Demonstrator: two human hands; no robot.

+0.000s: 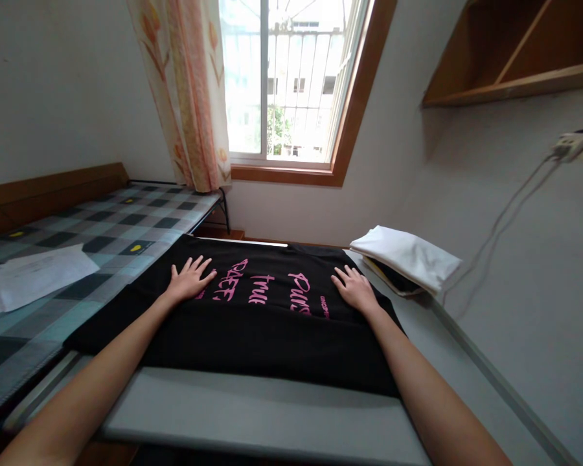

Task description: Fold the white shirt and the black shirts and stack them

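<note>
A black cloth garment with pink lettering [262, 343] lies spread across the light grey table, and its left end reaches over the table's edge toward the bed. My left hand [188, 281] rests flat on the cloth, fingers spread, left of the lettering. Near the garment's right edge, my right hand [355, 288] also lies palm down with its fingers apart. Neither hand grips the fabric. A low fold or ridge runs along the cloth below the lettering.
Folded white and dark cloths [408, 255] are stacked at the table's [272, 408] back right, by the wall. At left is a bed with a checked mattress [150, 223] and papers [43, 275] on it. A curtain [194, 97] hangs beside the window; a wooden shelf [515, 87] juts out upper right.
</note>
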